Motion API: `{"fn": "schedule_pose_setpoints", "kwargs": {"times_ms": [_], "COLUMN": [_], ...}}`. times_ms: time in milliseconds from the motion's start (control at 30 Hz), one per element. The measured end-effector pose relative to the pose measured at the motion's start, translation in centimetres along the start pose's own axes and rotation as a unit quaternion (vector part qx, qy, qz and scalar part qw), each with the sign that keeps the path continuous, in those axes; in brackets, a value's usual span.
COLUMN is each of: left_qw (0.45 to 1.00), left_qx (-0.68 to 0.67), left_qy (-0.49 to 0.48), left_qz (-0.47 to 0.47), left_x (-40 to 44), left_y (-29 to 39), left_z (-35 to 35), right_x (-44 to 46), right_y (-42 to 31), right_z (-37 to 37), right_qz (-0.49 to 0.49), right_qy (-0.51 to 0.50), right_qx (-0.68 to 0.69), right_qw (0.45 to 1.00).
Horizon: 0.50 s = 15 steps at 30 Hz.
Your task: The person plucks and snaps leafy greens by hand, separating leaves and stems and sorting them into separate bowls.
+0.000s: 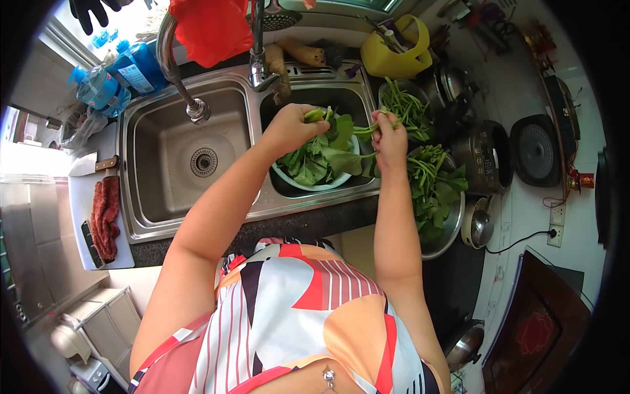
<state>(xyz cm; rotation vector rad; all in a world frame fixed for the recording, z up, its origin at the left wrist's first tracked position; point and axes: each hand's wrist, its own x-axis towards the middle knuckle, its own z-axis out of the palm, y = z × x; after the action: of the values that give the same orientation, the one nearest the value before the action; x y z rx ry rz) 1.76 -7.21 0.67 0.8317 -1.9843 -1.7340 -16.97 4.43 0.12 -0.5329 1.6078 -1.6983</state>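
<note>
My left hand (293, 131) is closed around a short bunch of green stems above the right sink basin. My right hand (391, 141), to its right, pinches a green stem (367, 130) that runs toward the left hand. Broad leaves (341, 152) hang between the two hands. Below them, a pale bowl (321, 186) full of leafy greens (307, 167) sits in the right basin. Right of the sink, a metal bowl (453, 230) holds more leafy greens (433, 184). Another container behind it holds cut green stems (403, 108).
The left basin (164, 171) has a faucet (197, 110) over it. A red plastic bag (210, 29) hangs nearby. On the left, a cleaver (95, 164) and red cloth (105, 220) lie on a white board (80, 207). A yellow basket (394, 56) and rice cooker (484, 157) stand right.
</note>
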Motion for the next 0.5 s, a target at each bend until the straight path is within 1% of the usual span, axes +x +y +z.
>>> {"fn": "schedule_pose_setpoints", "kwargs": {"times_ms": [33,67,167,200,233,300,400,500], "left_qw": [1.000,1.000,0.992,0.977,0.954,0.937,0.924,0.935], "left_qx": [-0.005,-0.014,0.110,0.202,0.276,0.298,0.284,0.326], "left_qy": [0.007,0.014,0.029,0.021,0.042,0.064,0.134,0.004], "left_qz": [-0.010,0.008,0.060,0.059,0.110,0.168,0.220,0.141], "left_x": [-0.2,-0.3,0.0,-0.3,-1.0,0.3,0.5,-1.0], "left_y": [0.3,0.4,1.4,3.1,4.8,2.8,1.6,1.1], "left_z": [-0.2,-0.2,1.1,1.5,2.2,3.4,3.8,4.6], "right_x": [0.0,0.0,-1.8,-2.1,-1.9,-2.1,-0.6,-0.1], "right_y": [-0.3,-0.4,-1.1,-1.0,0.0,0.0,0.8,1.1], "right_z": [-0.3,-0.2,2.2,3.2,4.1,5.1,4.5,4.3], "right_qz": [0.003,0.012,0.037,0.042,0.056,0.039,0.035,0.000], "right_qy": [-0.021,-0.025,-0.037,-0.042,-0.054,-0.030,0.054,0.062], "right_qx": [0.022,0.022,0.060,0.078,0.109,0.095,0.146,0.136], "right_qw": [1.000,0.999,0.997,0.995,0.991,0.994,0.987,0.989]}}
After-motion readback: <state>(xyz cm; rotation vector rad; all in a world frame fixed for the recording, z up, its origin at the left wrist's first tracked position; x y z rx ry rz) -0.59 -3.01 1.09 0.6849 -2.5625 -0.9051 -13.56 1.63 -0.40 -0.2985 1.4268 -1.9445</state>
